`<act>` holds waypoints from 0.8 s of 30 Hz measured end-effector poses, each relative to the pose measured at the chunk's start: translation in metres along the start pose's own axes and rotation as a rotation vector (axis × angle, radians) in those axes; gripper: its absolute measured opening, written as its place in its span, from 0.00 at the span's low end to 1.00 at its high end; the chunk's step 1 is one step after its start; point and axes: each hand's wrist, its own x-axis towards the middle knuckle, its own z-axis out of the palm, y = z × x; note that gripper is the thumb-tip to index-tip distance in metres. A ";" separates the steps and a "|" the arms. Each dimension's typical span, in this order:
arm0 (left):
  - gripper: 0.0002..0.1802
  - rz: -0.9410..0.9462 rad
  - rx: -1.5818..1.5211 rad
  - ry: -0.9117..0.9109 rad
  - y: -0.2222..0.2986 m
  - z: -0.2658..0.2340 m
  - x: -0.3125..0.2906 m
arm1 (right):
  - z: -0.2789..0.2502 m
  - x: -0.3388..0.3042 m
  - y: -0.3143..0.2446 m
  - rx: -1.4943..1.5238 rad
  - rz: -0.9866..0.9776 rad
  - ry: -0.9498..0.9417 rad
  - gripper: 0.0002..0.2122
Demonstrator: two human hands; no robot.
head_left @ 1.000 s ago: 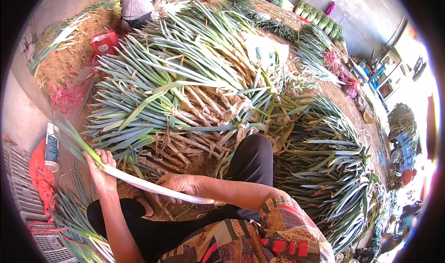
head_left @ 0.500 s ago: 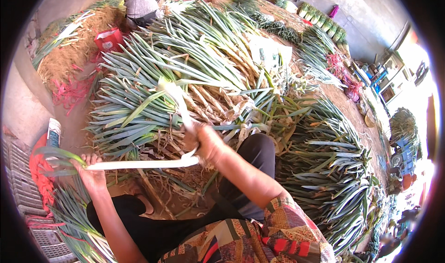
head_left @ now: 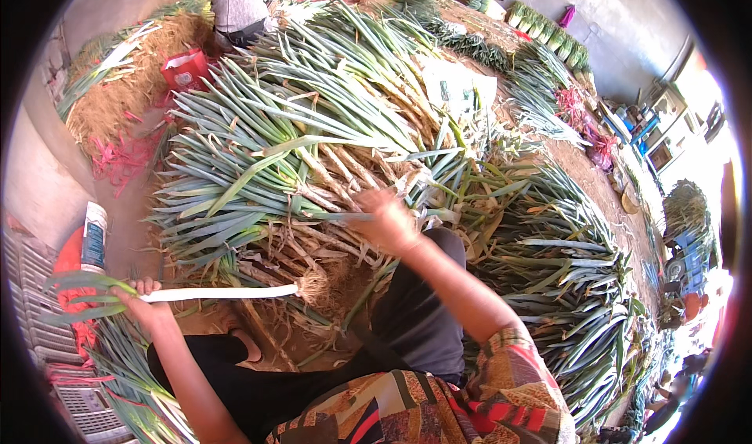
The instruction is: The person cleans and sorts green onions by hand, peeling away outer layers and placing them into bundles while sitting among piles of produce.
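Note:
My left hand [head_left: 150, 307] is closed around a long green onion [head_left: 223, 293], just below its green leaves. Its clean white stalk points right, and the root tuft [head_left: 313, 286] is at the free end. My right hand [head_left: 385, 218] is over the big heap of unpeeled green onions [head_left: 258, 170], close to their brown, dry-skinned stalks. Motion smears its fingers, so I cannot make out whether they hold anything. Left of my leg lie more green onions with white stalks [head_left: 153, 401].
Another heap of green onions [head_left: 548, 279] lies to the right of my knee. Plastic crates [head_left: 35, 303], a white tub [head_left: 94, 236] and red cloth are at the left. A red bag [head_left: 185, 70] and a seated person [head_left: 241, 9] are farther off. Tied bundles [head_left: 548, 33] line the back wall.
My right hand has left the green onion's stalk and moved up and right to the heap. The pale strip it was pulling is off the stalk. My left hand has dropped slightly.

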 end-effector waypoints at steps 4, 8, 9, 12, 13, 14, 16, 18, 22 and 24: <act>0.24 -0.180 -0.153 -0.057 -0.018 -0.002 0.005 | 0.058 -0.045 -0.114 0.487 -0.438 -0.553 0.17; 0.24 -0.191 -0.088 -0.211 -0.003 -0.035 0.017 | 0.089 -0.065 -0.098 0.502 -0.290 -0.976 0.12; 0.24 -0.133 -0.036 -0.045 -0.005 -0.005 0.001 | 0.121 -0.071 -0.065 0.352 -0.296 -0.808 0.11; 0.24 -0.065 -0.034 -0.157 0.025 -0.011 0.002 | 0.138 -0.053 -0.031 0.132 -0.625 -0.756 0.07; 0.24 -0.076 -0.060 -0.098 0.034 -0.013 -0.001 | 0.107 -0.036 -0.059 0.186 -0.234 -0.890 0.09; 0.24 -0.055 -0.041 -0.053 0.037 -0.006 -0.011 | 0.112 -0.031 -0.058 0.108 -0.285 -0.864 0.09; 0.25 -0.052 -0.012 -0.098 0.040 -0.005 -0.013 | 0.144 -0.012 -0.047 -0.163 -0.306 -1.020 0.10; 0.24 -0.074 0.012 -0.266 0.047 -0.018 -0.012 | 0.172 0.008 -0.028 -0.295 -0.260 -1.048 0.10; 0.21 -0.080 0.062 -0.212 0.064 -0.019 -0.002 | 0.246 0.036 -0.006 0.019 -0.172 -0.904 0.13; 0.20 -0.103 0.124 -0.096 0.050 -0.009 -0.008 | 0.271 0.036 -0.038 0.180 -0.093 -0.961 0.17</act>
